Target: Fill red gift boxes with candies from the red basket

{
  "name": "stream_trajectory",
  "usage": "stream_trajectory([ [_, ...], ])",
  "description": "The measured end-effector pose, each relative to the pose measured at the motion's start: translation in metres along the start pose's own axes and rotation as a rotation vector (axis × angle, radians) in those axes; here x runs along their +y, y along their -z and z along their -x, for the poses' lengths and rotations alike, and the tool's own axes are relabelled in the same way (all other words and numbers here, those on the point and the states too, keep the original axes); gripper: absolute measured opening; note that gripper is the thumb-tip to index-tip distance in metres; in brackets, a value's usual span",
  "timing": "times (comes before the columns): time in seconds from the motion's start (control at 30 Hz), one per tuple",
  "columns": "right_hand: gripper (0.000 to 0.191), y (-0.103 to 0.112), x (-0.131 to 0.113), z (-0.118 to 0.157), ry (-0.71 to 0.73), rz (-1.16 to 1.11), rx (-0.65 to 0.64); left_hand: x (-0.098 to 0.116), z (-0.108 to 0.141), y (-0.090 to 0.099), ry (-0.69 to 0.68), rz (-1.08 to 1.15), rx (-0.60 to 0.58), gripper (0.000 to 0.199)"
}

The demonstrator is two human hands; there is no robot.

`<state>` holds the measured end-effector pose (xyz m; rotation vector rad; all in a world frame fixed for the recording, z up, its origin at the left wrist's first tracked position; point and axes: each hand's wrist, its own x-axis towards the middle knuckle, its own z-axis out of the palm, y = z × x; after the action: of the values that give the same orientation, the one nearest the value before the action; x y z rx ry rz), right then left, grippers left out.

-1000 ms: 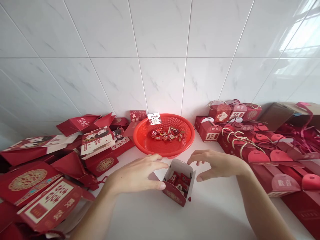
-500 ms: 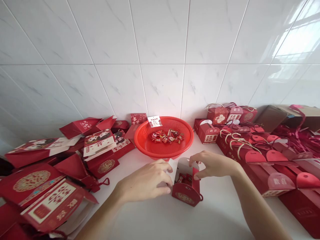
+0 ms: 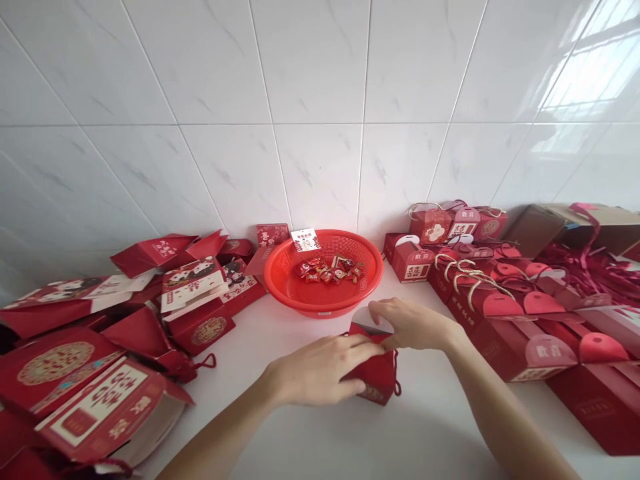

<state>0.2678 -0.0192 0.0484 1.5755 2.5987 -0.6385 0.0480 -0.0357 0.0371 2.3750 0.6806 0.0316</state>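
Note:
A small red gift box (image 3: 384, 373) stands on the white table in front of me, with a dark red cord loop at its right side. My left hand (image 3: 323, 370) lies across its top and left side, fingers over the folded panel and thumb low by the front. At the back right edge, my right hand (image 3: 417, 323) grips the box near a raised flap (image 3: 367, 320) whose pale inside shows. The inside of the box is hidden by my left hand and the panel. Just behind stands a red plastic basket (image 3: 324, 310) with several red-wrapped candies (image 3: 327, 272) in it.
Unfolded red boxes (image 3: 195, 287) are heaped on the left. Rows of closed gift boxes (image 3: 530, 347), some with rope handles, fill the right. A cardboard box (image 3: 530, 227) and dark pink ribbons (image 3: 590, 273) lie at the far right. A tiled wall (image 3: 315, 167) rises behind.
My left hand has moved right, onto the box, and its left panel is now folded over the opening. The candies inside, visible before, are covered. My right hand has shifted slightly left.

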Motion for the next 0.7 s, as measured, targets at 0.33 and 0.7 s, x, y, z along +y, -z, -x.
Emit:
stream_trajectory([
  [0.33,0.005,0.006,0.007,0.012,0.273,-0.229,0.029,-0.003,-0.006,0.005,0.240,-0.088,0.181,0.032],
  [0.7,0.009,0.010,0.013,0.007,0.224,-0.203,-0.011,-0.019,-0.023,-0.009,0.101,-0.002,0.214,0.022],
])
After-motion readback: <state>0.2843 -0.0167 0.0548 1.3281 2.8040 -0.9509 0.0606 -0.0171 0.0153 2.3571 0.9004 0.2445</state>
